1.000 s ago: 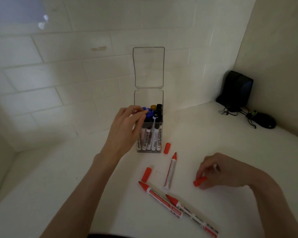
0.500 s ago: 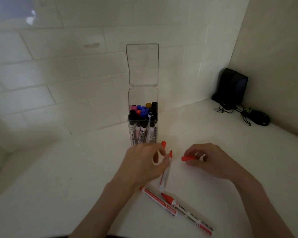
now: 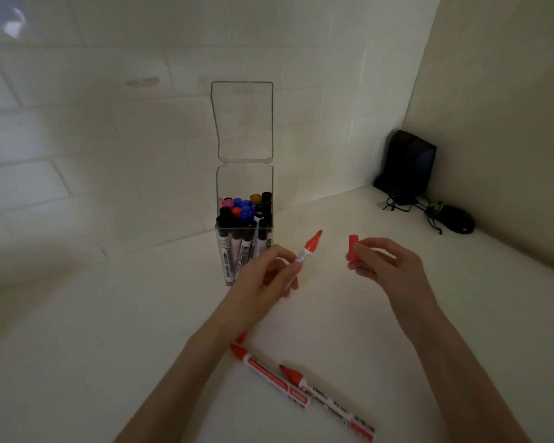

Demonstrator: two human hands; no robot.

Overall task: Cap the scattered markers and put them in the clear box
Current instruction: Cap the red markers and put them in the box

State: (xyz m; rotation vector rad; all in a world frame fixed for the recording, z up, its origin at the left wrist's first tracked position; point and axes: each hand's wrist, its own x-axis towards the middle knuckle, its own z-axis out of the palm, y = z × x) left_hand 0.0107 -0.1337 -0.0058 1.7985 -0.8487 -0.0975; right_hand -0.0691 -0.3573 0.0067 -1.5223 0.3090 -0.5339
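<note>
The marker is red and uncapped. The left hand grips it, fingers curled round its white barrel, so that it tilts up and to the right with the tip uppermost. The cap, also red, faces that tip across a small gap, pinched between the thumb and fingers of the right hand; cap and tip do not touch. Both hands sit just in front of the box, and the left hand covers its lower right corner in this view. The box stands upright on the table near the tiled wall, its lid open and standing straight up from the back edge. The boxed markers stand on end, packed close, showing black, blue, pink, orange and yellowish caps. Nearer the person, by the left forearm, a second marker and a third marker lie on the table, both red and uncapped, side by side and overlapping, tips pointing up and left. A red piece shows at the edge of the left wrist, mostly hidden; I cannot tell what it is. In the far right corner stands a black device, with tangled cables at its foot and a dark object beside them.
</note>
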